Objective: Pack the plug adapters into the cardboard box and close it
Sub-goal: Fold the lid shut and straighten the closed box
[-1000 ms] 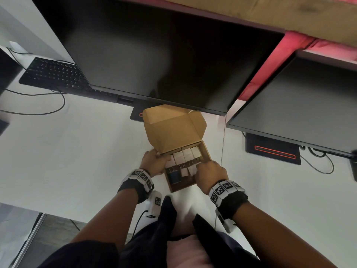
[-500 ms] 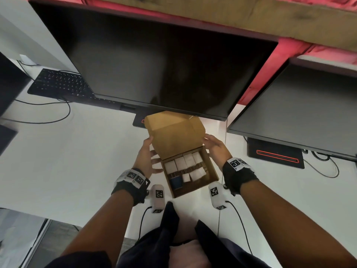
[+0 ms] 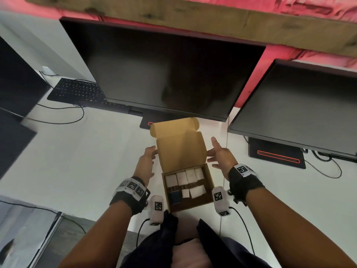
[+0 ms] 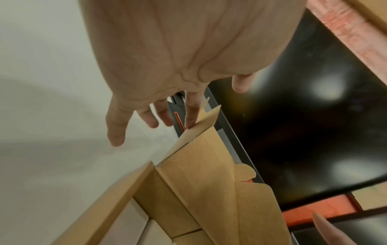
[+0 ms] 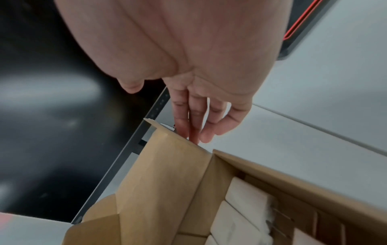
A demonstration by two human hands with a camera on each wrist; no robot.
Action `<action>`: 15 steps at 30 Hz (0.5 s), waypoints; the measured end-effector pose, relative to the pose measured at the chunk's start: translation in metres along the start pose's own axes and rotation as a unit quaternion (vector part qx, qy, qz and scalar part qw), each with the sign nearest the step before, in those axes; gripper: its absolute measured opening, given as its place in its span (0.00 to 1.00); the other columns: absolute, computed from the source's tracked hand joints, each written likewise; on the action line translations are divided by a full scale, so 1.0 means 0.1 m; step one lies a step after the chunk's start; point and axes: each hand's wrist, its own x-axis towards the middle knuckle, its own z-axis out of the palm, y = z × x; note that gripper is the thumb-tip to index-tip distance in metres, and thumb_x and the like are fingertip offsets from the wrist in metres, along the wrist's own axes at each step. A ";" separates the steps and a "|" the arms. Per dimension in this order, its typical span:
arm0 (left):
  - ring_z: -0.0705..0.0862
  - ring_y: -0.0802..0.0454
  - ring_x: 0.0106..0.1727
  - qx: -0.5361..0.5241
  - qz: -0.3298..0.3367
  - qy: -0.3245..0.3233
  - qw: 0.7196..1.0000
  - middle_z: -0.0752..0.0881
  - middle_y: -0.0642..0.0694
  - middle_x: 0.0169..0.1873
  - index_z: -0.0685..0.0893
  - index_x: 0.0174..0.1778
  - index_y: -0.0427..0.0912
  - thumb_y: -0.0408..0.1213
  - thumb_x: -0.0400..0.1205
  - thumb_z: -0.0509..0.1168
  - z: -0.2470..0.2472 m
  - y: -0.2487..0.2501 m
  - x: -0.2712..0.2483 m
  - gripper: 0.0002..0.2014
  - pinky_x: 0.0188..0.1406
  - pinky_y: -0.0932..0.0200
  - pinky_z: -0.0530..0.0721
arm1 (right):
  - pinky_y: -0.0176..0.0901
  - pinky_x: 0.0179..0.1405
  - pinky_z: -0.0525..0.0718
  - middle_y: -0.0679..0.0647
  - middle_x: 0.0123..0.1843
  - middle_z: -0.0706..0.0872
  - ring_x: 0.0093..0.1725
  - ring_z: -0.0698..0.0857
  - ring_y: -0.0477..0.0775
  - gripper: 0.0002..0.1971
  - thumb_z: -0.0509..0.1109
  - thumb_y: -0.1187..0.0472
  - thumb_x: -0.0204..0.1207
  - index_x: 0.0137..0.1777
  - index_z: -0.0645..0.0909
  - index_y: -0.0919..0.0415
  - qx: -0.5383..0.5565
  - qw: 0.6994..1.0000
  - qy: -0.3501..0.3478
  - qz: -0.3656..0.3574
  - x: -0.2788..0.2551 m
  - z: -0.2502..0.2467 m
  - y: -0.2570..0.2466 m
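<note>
Both hands flank the upright lid (image 3: pixel 179 146) of the cardboard box (image 3: pixel 210 182): left hand (image 3: pixel 145 161) at nine o'clock, right hand (image 3: pixel 222 156) at three, fingers straight, touching its edges, apparently to fold it over the plug adapters (image 3: pixel 185 178).

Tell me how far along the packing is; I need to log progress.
Done: the adapters lie inside the box, none visible on the desk. In hand: the left hand and right hand, fingers straight, flank the upright lid, fingertips at its side edges. Left: folding the lid down and tucking it shut.
</note>
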 end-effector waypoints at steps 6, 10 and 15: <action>0.79 0.42 0.62 -0.031 0.026 -0.016 0.999 0.84 0.39 0.64 0.87 0.64 0.47 0.57 0.81 0.57 -0.06 -0.09 -0.18 0.25 0.67 0.41 0.77 | 0.62 0.65 0.84 0.56 0.55 0.92 0.55 0.89 0.63 0.34 0.48 0.30 0.84 0.56 0.85 0.57 0.039 0.999 -0.011 -0.016 -0.17 -0.14 0.11; 0.86 0.42 0.59 -0.062 0.032 -0.019 0.997 0.91 0.41 0.54 0.91 0.57 0.50 0.55 0.84 0.53 -0.10 -0.22 -0.30 0.23 0.66 0.40 0.77 | 0.61 0.64 0.79 0.56 0.58 0.89 0.60 0.86 0.63 0.32 0.45 0.29 0.84 0.58 0.83 0.51 0.066 0.998 -0.014 -0.015 -0.29 -0.22 0.22; 0.88 0.40 0.64 -0.047 0.025 -0.002 0.999 0.96 0.40 0.50 0.91 0.62 0.51 0.53 0.92 0.47 -0.21 -0.47 -0.41 0.26 0.74 0.35 0.75 | 0.58 0.61 0.80 0.58 0.57 0.90 0.58 0.86 0.63 0.35 0.47 0.30 0.84 0.58 0.86 0.55 0.077 0.996 -0.032 -0.014 -0.42 -0.37 0.43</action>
